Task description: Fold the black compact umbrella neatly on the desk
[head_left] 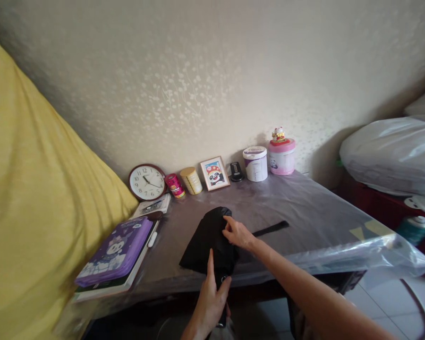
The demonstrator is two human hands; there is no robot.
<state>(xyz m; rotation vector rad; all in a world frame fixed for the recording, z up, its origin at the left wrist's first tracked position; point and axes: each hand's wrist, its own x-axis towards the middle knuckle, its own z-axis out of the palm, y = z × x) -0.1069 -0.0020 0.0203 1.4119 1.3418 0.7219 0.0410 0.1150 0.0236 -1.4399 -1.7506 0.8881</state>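
Note:
A folded black umbrella (207, 238) lies on the plastic-covered table (304, 208), its strap (271, 229) trailing to the right. My right hand (236, 232) rests on top of the umbrella's cloth, fingers curled and pinching the fabric. My left hand (209, 295) is at the table's near edge, wrapped round the umbrella's handle end, with the index finger stretched up along the cloth.
Along the wall stand a round clock (147, 182), a red can (174, 185), a yellow tin (191, 180), a framed panda picture (215, 173), a white tub (255, 163) and a pink tub (282, 156). A purple case on books (115, 252) lies left. A yellow curtain (28, 198) hangs left.

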